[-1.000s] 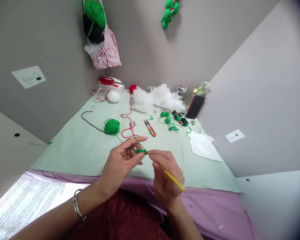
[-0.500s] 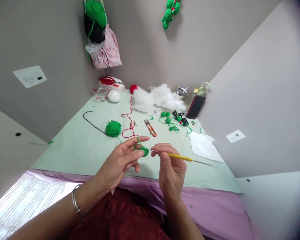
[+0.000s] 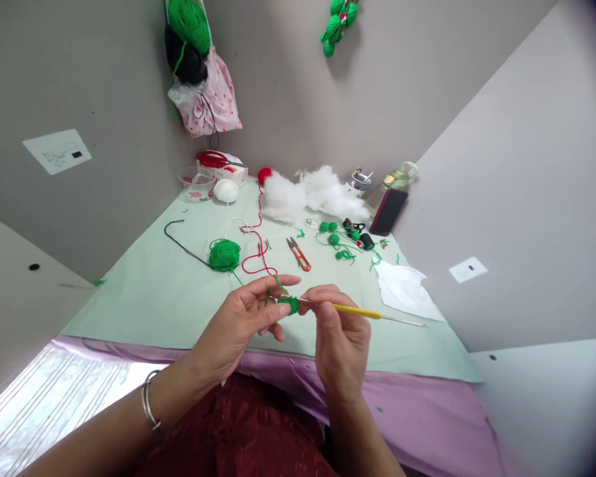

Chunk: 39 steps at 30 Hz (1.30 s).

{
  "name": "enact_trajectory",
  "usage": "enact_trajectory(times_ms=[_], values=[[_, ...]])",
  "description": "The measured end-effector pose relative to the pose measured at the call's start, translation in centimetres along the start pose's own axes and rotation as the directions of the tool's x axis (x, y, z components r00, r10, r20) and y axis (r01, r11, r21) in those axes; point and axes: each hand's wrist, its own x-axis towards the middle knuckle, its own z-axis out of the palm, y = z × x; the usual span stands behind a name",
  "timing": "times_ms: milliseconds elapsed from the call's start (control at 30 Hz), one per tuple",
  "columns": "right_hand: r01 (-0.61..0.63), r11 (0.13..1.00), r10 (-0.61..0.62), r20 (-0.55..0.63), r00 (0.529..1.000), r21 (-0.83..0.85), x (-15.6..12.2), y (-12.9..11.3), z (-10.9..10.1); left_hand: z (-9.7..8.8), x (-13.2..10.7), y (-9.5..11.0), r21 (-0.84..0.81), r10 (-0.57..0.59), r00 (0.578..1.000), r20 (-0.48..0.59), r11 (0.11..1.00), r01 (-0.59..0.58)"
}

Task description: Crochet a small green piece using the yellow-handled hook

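Note:
My left hand (image 3: pixel 243 318) pinches a small green crochet piece (image 3: pixel 289 304) between thumb and fingers, with green yarn running over the forefinger back to a green yarn ball (image 3: pixel 224 254) on the table. My right hand (image 3: pixel 342 338) is closed on a yellow-handled crochet hook (image 3: pixel 362 313). The hook lies nearly level, its tip in the green piece and its metal end pointing right. Both hands hover just above the near edge of the pale green table cover (image 3: pixel 153 298).
On the table lie orange thread snips (image 3: pixel 298 253), loose red yarn (image 3: pixel 256 248), several small green crocheted balls (image 3: pixel 335 238), white stuffing (image 3: pixel 312 194), a dark phone (image 3: pixel 388 211), white paper (image 3: pixel 407 289) and a black cord (image 3: pixel 181 242). Bags of yarn hang on the wall.
The hook swung from pointing down toward me to lying level, pointing right. The green piece turned in my left fingers and has shifted slightly right.

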Motion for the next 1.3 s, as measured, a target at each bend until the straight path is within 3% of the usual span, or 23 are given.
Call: enact_trajectory(times_ms=[133, 333, 467, 533, 600, 667, 767, 867, 900, 967, 1067, 1100, 1167, 1233, 1300], values=[[0.004, 0.999, -0.004, 0.016, 1.000, -0.039, -0.1, -0.1, 0.0, 0.1, 0.0, 0.3, -0.046, -0.020, 1.000, 0.011, 0.999, 0.021], [-0.106, 0.972, 0.114, -0.028, 0.993, 0.211, 0.9, 0.0, -0.5, -0.5, 0.2, 1.1, -0.179, -0.148, 0.970, 0.195, 0.967, 0.183], [-0.225, 0.936, 0.222, 0.042, 0.974, 0.270, 0.9, 0.2, -0.5, -0.6, 0.2, 0.6, -0.173, -0.091, 0.984, 0.153, 0.978, 0.117], [-0.170, 0.972, 0.163, 0.054, 0.985, 0.161, 0.5, 0.2, -0.3, -0.4, 0.2, 0.3, -0.130, -0.028, 0.995, 0.091, 0.991, 0.040], [-0.038, 0.999, 0.040, 0.046, 0.998, -0.030, 0.1, 0.1, 0.1, 0.0, 0.1, 0.0, -0.081, 0.022, 0.999, 0.041, 0.997, -0.018], [0.095, 0.974, -0.088, 0.044, 0.995, -0.206, -0.3, 0.0, 0.4, 0.4, 0.0, -0.1, -0.042, 0.044, 0.999, -0.003, 0.998, -0.044], [0.287, 0.860, -0.272, 0.098, 0.957, -0.421, -0.7, 0.1, 0.6, 0.7, 0.1, -0.2, -0.029, 0.061, 0.995, -0.075, 0.998, -0.063], [0.494, 0.668, -0.453, 0.223, 0.863, -0.556, -0.7, 0.3, 0.3, 0.5, 0.4, -0.2, -0.126, -0.019, 0.998, -0.056, 0.992, 0.012], [0.506, 0.661, -0.463, 0.228, 0.856, -0.555, -0.5, 0.3, 0.2, 0.4, 0.5, -0.1, -0.166, -0.069, 0.997, -0.036, 0.984, 0.063], [0.405, 0.770, -0.381, 0.153, 0.912, -0.493, -0.1, 0.1, 0.0, 0.1, 0.7, 0.0, -0.219, -0.153, 0.988, -0.015, 0.965, 0.146], [0.181, 0.931, -0.182, 0.027, 0.983, -0.318, 0.4, -0.2, 0.1, 0.0, 0.8, 0.1, -0.216, -0.083, 0.993, -0.081, 0.974, 0.064], [0.158, 0.940, -0.158, 0.023, 0.987, -0.303, 0.4, -0.1, 0.2, 0.1, 0.7, 0.1, -0.194, -0.028, 0.994, -0.110, 0.981, 0.006], [0.230, 0.899, -0.224, 0.059, 0.973, -0.372, 0.3, 0.1, 0.6, 0.3, 0.6, -0.1, -0.171, 0.023, 0.992, -0.126, 0.984, -0.045], [0.350, 0.812, -0.339, 0.110, 0.934, -0.467, 0.0, 0.4, 0.8, 0.3, 0.6, -0.2, -0.217, -0.057, 0.995, -0.079, 0.975, 0.038], [0.352, 0.810, -0.354, 0.087, 0.931, -0.470, -0.1, 0.5, 0.6, 0.0, 0.7, -0.2, -0.286, -0.155, 0.988, -0.025, 0.948, 0.141]])
